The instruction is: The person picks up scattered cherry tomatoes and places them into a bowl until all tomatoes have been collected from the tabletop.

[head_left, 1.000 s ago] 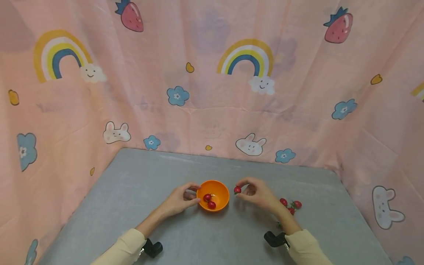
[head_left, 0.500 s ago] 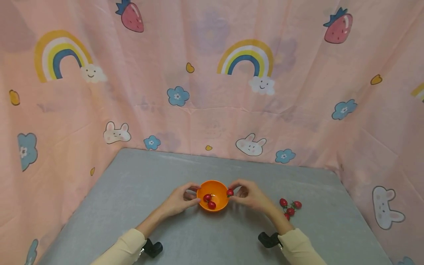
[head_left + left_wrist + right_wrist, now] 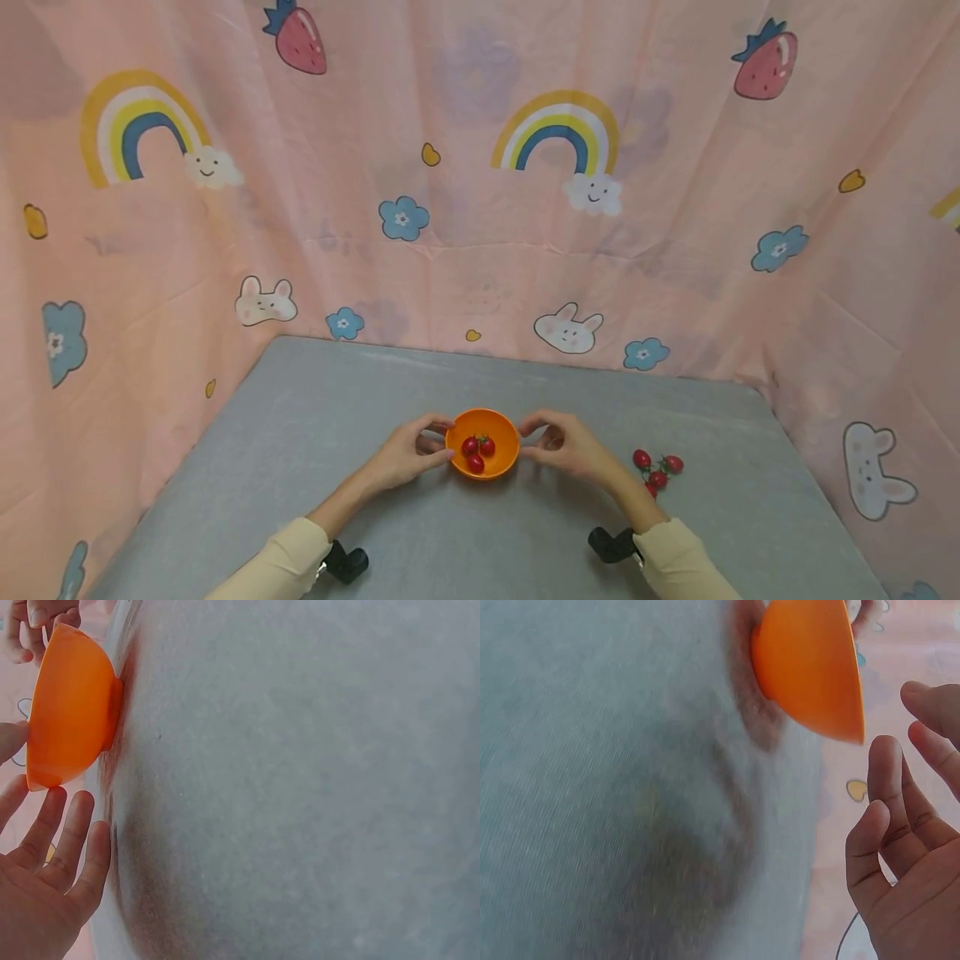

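An orange bowl (image 3: 504, 454) stands on the grey table, with 3 cherry tomatoes (image 3: 476, 463) lying in it. My left hand (image 3: 408, 450) holds the bowl at its left side; in the left wrist view the thumb and fingertips (image 3: 54, 796) meet the rim. Opposite, my right hand (image 3: 566, 446) hovers right at the bowl's right rim with nothing between thumb and fingers. The right wrist view shows its fingers (image 3: 885, 769) loosely bent, a small gap from the orange wall.
Several more cherry tomatoes (image 3: 658, 479) with green stems lie on the table (image 3: 480, 542) to the right, beside the right forearm. A pink patterned curtain (image 3: 480, 275) hangs behind and along both sides. Black camera mounts (image 3: 611, 546) jut inward from the wrists.
The right hand moved left to the bowl and let a cherry tomato drop in, beside the two there. The hand then eased slightly back. The left hand stayed in place.
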{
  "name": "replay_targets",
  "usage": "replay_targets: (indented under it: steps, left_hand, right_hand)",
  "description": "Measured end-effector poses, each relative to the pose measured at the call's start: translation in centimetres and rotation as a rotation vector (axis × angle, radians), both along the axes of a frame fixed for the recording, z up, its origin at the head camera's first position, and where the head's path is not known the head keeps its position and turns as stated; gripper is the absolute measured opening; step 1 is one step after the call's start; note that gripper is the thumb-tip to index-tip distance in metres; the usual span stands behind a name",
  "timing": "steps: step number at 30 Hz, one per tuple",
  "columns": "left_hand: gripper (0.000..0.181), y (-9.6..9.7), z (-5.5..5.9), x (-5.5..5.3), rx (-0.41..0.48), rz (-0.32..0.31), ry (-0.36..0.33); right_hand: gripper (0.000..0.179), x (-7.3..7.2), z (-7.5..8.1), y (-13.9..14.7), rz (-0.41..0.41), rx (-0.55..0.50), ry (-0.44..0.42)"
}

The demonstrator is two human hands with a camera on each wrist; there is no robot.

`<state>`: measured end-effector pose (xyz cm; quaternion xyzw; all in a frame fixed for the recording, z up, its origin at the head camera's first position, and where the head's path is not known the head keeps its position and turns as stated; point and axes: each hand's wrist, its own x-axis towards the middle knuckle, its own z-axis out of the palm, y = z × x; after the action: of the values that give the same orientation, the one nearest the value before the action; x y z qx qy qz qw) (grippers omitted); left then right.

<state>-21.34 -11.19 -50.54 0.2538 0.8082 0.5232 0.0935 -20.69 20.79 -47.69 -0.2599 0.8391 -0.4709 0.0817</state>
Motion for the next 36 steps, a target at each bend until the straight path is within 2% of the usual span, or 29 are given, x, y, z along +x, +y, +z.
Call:
replay_targets:
  steps: [13,24,32,36]
  left_hand:
    - [0.039,0.0,0.0,0.1,0.004,0.0,-0.02]
    - [0.039,-0.1,0.0,0.0,0.007,-0.008,-0.008]
    - [0.04,-0.1,0.0,-0.1,-0.006,-0.002,-0.012]
    - [0.04,-0.1,0.0,0.0,-0.01,0.004,-0.026]
  right_hand:
    - [0.025,1.1,0.7,4.3,-0.031,-0.005,-0.021]
    - [0.024,2.5,0.4,8.8,-0.071,-0.02,-0.01]
    - [0.022,3.6,0.2,11.3,-0.081,-0.018,0.026]
    - [0.021,4.1,0.2,12.3,-0.103,0.01,0.085]
